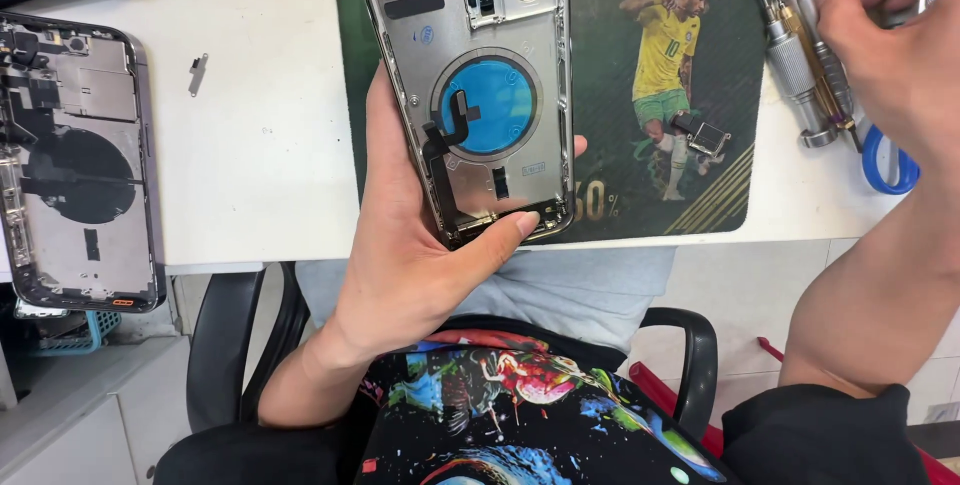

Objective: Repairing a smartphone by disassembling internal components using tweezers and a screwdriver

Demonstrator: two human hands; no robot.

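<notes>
Phone housing [478,85], an opened silver rear shell with its inner side facing up, is sitting in the left hand [420,245], which is closing around its lower end: the thumb is pressing across the bottom edge and the fingers are wrapping behind it. The shell is hovering over the near edge of the white tabletop [270,145], partly covering a dark green mat [640,205] printed with a footballer in a yellow shirt. Inside the shell a blue round pad is showing within a metal ring, a black flex cable is running down from it, and a red and a blue disc are sitting near its top. The right hand [890,35] is reaching at the far right corner of the tabletop, its fingers curling onto a cluster of metal screwdrivers [805,55]; whether it is actually clamping one I cannot tell. Blue-handled scissors [885,165] are lying just beside those tools. A small dark part [700,133] is resting on the mat. Near the left edge a second opened phone [75,160] is lying flat, with a tiny metal bracket [198,73] close by.
</notes>
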